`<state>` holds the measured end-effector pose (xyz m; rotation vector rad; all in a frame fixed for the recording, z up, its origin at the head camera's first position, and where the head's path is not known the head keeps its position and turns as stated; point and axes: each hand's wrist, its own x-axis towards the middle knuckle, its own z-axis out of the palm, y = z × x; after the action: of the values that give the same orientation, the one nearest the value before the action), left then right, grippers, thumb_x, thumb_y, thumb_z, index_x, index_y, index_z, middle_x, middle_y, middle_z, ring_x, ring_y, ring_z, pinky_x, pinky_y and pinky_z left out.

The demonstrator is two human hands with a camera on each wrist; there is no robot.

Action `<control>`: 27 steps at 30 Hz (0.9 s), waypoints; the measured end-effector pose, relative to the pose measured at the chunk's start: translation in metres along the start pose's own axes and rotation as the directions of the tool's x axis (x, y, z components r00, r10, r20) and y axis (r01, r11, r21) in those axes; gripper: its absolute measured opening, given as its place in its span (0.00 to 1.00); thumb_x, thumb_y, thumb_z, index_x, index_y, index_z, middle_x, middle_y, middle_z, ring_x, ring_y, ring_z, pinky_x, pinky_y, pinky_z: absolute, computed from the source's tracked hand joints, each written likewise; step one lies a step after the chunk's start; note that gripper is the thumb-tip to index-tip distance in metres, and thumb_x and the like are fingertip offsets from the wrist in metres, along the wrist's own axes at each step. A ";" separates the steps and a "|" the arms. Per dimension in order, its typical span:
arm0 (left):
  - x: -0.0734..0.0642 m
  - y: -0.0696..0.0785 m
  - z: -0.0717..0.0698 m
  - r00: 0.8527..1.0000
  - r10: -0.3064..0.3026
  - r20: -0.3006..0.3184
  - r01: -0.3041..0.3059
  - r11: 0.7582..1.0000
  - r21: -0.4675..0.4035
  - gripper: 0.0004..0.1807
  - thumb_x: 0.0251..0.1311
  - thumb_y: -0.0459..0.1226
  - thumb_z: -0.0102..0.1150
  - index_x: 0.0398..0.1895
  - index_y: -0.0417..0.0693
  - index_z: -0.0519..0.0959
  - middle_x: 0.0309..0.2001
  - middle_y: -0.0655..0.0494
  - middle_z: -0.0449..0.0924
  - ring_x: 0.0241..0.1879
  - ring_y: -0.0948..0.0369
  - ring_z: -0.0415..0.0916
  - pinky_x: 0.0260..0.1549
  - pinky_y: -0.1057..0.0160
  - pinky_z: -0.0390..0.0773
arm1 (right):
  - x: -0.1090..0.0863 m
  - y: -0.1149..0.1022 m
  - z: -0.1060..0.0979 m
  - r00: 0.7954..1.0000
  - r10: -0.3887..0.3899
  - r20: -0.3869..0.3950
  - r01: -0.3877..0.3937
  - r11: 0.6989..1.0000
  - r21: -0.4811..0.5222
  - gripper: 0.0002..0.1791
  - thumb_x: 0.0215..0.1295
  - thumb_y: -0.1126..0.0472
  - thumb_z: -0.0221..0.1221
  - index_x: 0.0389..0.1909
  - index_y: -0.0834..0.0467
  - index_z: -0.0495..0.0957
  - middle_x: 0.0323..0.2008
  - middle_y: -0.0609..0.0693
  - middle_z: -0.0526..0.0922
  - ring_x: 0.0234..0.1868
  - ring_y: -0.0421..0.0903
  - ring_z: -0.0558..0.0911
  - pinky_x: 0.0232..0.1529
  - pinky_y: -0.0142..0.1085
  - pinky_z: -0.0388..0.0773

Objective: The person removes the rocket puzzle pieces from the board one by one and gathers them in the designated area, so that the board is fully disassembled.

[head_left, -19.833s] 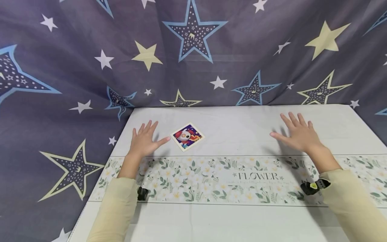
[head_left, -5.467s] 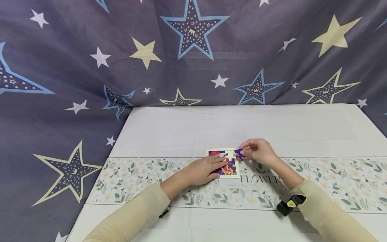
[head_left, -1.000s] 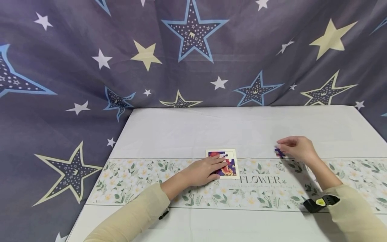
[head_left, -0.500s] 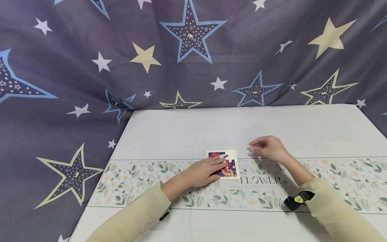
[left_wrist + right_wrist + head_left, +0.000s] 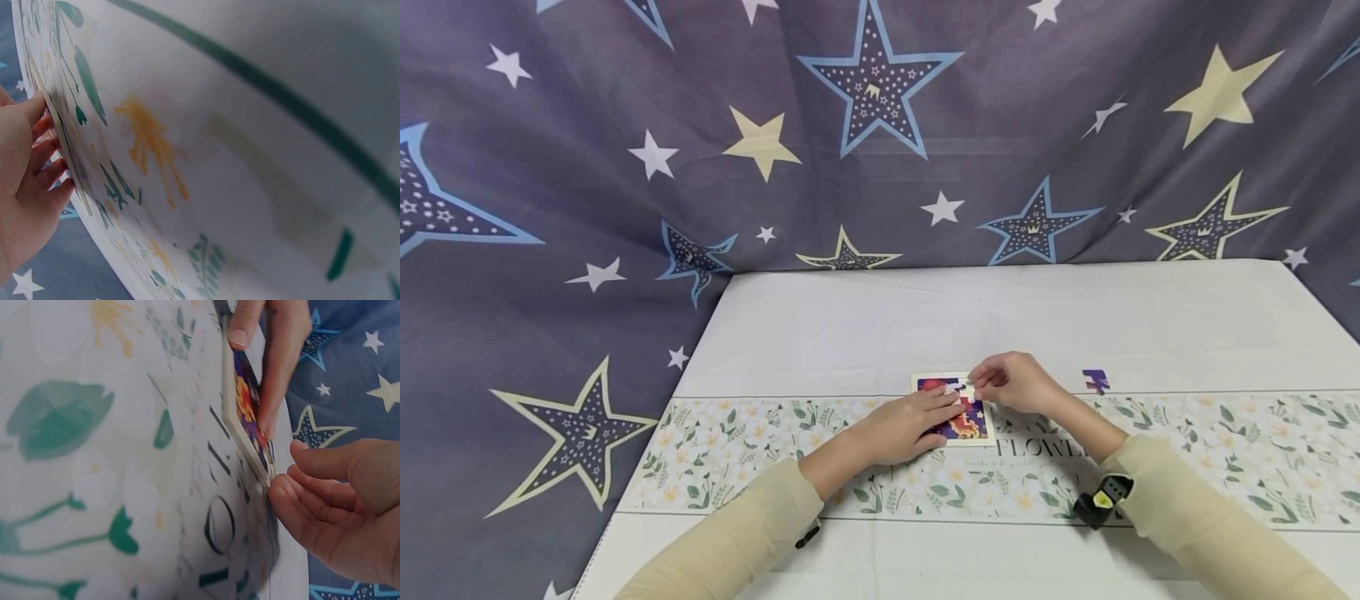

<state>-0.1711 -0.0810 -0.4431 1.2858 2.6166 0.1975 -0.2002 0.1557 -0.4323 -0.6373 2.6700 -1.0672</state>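
Note:
A small square jigsaw puzzle (image 5: 967, 427) with a cream frame and a purple, red and orange picture lies on the table, its upper right part showing pale backing. My left hand (image 5: 895, 427) rests on it with fingers stretched across the picture, hiding the left part. At the puzzle's upper right corner is my right hand (image 5: 1018, 383); the right wrist view has its bent fingertips right at the frame's edge, thumb apart from them and nothing between. A loose purple puzzle piece (image 5: 1096, 381) lies farther right, beyond the right hand.
A white tablecloth (image 5: 820, 333) with a floral band and the word FLOWER covers the table. Behind and to the left hangs a dark curtain (image 5: 700, 100) printed with stars. Each wrist carries a black strapped device.
The right hand has put the purple piece down on the right and come back left to the puzzle's upper right corner. The left hand has stayed on the puzzle.

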 end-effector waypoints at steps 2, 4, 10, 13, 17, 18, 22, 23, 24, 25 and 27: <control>0.001 0.000 0.000 1.000 0.002 0.001 -0.002 1.000 0.002 0.31 0.72 0.51 0.43 0.75 0.56 0.57 0.76 0.59 0.54 0.77 0.59 0.48 0.74 0.59 0.58 | 0.002 -0.001 0.003 1.000 -0.017 -0.006 0.017 0.999 -0.028 0.10 0.59 0.67 0.64 0.42 0.65 0.83 0.31 0.53 0.86 0.31 0.42 0.82 0.37 0.35 0.83; 0.001 0.000 -0.001 1.000 0.001 0.002 -0.001 1.000 0.005 0.31 0.72 0.51 0.44 0.75 0.56 0.57 0.76 0.59 0.54 0.77 0.59 0.48 0.74 0.59 0.58 | 0.005 -0.002 0.005 1.000 -0.025 -0.017 0.024 0.998 -0.055 0.10 0.58 0.68 0.64 0.41 0.65 0.83 0.30 0.52 0.85 0.30 0.40 0.81 0.35 0.33 0.81; 0.001 0.001 -0.001 1.000 0.002 0.010 -0.002 1.000 0.004 0.31 0.72 0.51 0.43 0.75 0.56 0.56 0.76 0.59 0.54 0.77 0.59 0.48 0.74 0.58 0.57 | 0.009 -0.003 0.011 0.998 -0.049 -0.043 0.044 0.993 -0.112 0.08 0.56 0.69 0.66 0.38 0.65 0.83 0.25 0.50 0.82 0.26 0.37 0.77 0.30 0.28 0.76; 0.000 0.000 -0.001 1.000 -0.001 0.011 0.001 1.000 -0.006 0.31 0.72 0.51 0.44 0.75 0.56 0.56 0.76 0.59 0.53 0.77 0.59 0.48 0.74 0.58 0.57 | 0.011 -0.005 0.013 0.997 -0.061 -0.042 0.055 0.990 -0.131 0.07 0.56 0.69 0.66 0.37 0.64 0.83 0.24 0.50 0.81 0.25 0.37 0.76 0.28 0.27 0.74; -0.001 0.000 -0.001 1.000 -0.002 0.006 0.002 1.000 -0.012 0.31 0.72 0.51 0.44 0.75 0.56 0.56 0.76 0.59 0.53 0.77 0.59 0.48 0.74 0.57 0.58 | 0.013 -0.008 0.013 0.997 -0.064 -0.037 0.057 0.985 -0.162 0.07 0.56 0.67 0.67 0.35 0.63 0.82 0.24 0.50 0.80 0.24 0.37 0.74 0.27 0.27 0.73; -0.001 0.000 -0.002 1.000 -0.001 0.006 0.001 1.000 -0.014 0.31 0.71 0.51 0.44 0.75 0.56 0.56 0.76 0.59 0.53 0.77 0.58 0.48 0.74 0.57 0.58 | 0.013 -0.009 0.013 0.997 -0.061 -0.036 0.054 0.984 -0.168 0.07 0.55 0.67 0.67 0.35 0.63 0.82 0.24 0.50 0.80 0.24 0.37 0.74 0.27 0.27 0.72; 0.000 0.001 -0.004 1.000 0.001 0.013 -0.001 1.000 -0.013 0.31 0.71 0.51 0.45 0.75 0.56 0.57 0.76 0.58 0.53 0.77 0.58 0.49 0.73 0.57 0.59 | 0.015 -0.011 0.012 0.999 -0.046 -0.015 0.042 0.982 -0.182 0.06 0.54 0.68 0.67 0.33 0.62 0.81 0.23 0.50 0.80 0.24 0.38 0.73 0.27 0.28 0.71; 0.000 0.001 -0.004 1.000 0.001 0.015 -0.001 1.000 -0.014 0.31 0.71 0.51 0.46 0.75 0.56 0.57 0.76 0.58 0.54 0.77 0.58 0.49 0.73 0.57 0.59 | 0.015 -0.012 0.012 0.999 -0.043 -0.008 0.041 0.982 -0.184 0.06 0.54 0.68 0.67 0.33 0.62 0.81 0.23 0.50 0.80 0.24 0.38 0.72 0.27 0.28 0.71; 0.000 0.001 -0.004 1.000 0.000 0.016 0.000 1.000 -0.013 0.31 0.71 0.51 0.46 0.74 0.56 0.57 0.76 0.58 0.54 0.77 0.58 0.49 0.73 0.57 0.59 | 0.016 -0.013 0.012 0.999 -0.039 0.001 0.039 0.982 -0.184 0.06 0.54 0.68 0.67 0.33 0.62 0.80 0.23 0.50 0.79 0.24 0.38 0.72 0.28 0.28 0.71; 0.000 0.002 -0.005 1.000 0.001 0.016 -0.001 1.000 -0.014 0.31 0.71 0.51 0.46 0.74 0.55 0.57 0.76 0.57 0.54 0.76 0.57 0.49 0.73 0.57 0.59 | 0.016 -0.014 0.012 0.999 -0.035 0.007 0.036 0.982 -0.186 0.06 0.54 0.69 0.67 0.32 0.62 0.80 0.23 0.50 0.79 0.23 0.38 0.72 0.28 0.29 0.71; -0.001 0.002 -0.005 1.000 0.001 0.012 -0.001 1.000 -0.011 0.31 0.71 0.51 0.46 0.74 0.55 0.58 0.76 0.57 0.54 0.76 0.57 0.50 0.73 0.56 0.60 | 0.018 -0.015 0.012 0.999 -0.030 0.016 0.032 0.981 -0.193 0.06 0.53 0.69 0.67 0.31 0.62 0.80 0.22 0.50 0.79 0.23 0.38 0.71 0.28 0.28 0.72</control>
<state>-0.1706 -0.0806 -0.4380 1.2808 2.6012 0.2041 -0.2072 0.1306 -0.4303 -0.7199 2.7830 -0.8137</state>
